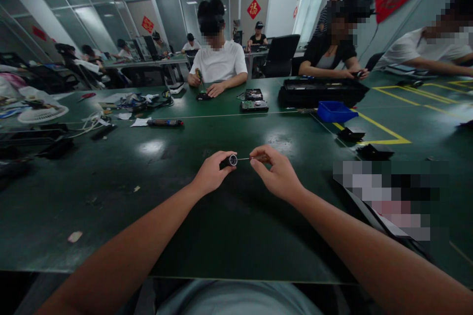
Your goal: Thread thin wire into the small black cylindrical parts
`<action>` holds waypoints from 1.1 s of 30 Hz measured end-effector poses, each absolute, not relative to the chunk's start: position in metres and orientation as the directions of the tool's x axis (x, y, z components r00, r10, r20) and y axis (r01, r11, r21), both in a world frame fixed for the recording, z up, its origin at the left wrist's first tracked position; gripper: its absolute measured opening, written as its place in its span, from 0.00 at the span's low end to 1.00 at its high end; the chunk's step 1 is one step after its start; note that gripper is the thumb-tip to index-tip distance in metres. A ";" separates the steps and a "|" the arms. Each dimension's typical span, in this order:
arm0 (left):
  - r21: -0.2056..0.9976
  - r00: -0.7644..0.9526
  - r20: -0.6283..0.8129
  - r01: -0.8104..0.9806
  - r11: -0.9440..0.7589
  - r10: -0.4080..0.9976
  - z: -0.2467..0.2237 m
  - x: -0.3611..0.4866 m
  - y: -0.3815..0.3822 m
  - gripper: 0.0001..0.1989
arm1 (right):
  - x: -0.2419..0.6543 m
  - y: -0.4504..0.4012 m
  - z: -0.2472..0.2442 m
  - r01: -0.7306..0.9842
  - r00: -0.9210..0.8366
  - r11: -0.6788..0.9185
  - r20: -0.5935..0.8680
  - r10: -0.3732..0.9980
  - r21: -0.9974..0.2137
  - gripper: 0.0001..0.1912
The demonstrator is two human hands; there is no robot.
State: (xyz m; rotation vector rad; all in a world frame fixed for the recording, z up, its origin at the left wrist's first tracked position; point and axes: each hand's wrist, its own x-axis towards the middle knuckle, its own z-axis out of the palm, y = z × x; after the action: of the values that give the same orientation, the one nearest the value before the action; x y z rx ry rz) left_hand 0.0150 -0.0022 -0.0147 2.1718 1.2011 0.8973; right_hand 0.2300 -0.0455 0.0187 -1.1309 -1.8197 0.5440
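Observation:
In my left hand [211,173] is a small black cylindrical part [232,160] with a pale ring on its round end, held between thumb and fingers just above the table. My right hand [275,170] is closed around the handle of a thin screwdriver [243,159]. Its metal shaft points left, and the tip meets or nearly meets the ringed end of the black part; whether it touches I cannot tell. My fingers cover most of the screwdriver's handle.
Across the green table [177,251] a person in a white shirt works with a screwdriver. Hard drives [254,106], a blue bin [337,111], a long black casing [323,93] and a pen-shaped driver [165,122] lie farther off. Cables [144,101] clutter the left; black pieces [375,151] lie right.

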 end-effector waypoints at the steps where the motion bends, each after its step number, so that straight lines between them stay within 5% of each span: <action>1: 0.688 0.396 0.303 0.538 -0.486 0.867 -0.014 0.015 -0.002 0.19 | 0.230 -0.046 0.019 0.476 -0.181 0.476 0.447 0.876 -0.740 0.04; 11: 0.676 0.413 0.312 0.536 -0.505 0.856 -0.014 0.015 -0.003 0.19 | 0.229 -0.043 0.020 0.510 -0.037 0.332 0.365 0.930 -0.794 0.20; 25: 0.646 0.409 0.318 0.567 -0.511 0.855 -0.014 0.015 -0.002 0.19 | 0.228 -0.043 0.018 0.521 -0.094 0.383 0.394 0.914 -0.763 0.08; 33: 0.651 0.397 0.316 0.570 -0.501 0.862 -0.015 0.014 -0.001 0.19 | 0.229 -0.044 0.021 0.541 -0.099 0.336 0.338 0.936 -0.771 0.14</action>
State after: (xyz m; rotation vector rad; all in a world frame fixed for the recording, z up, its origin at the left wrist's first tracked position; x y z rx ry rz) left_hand 0.0137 -0.0014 -0.0154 2.2170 1.2260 0.8868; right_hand 0.2288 -0.0443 0.0214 -1.3185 -1.7632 0.5933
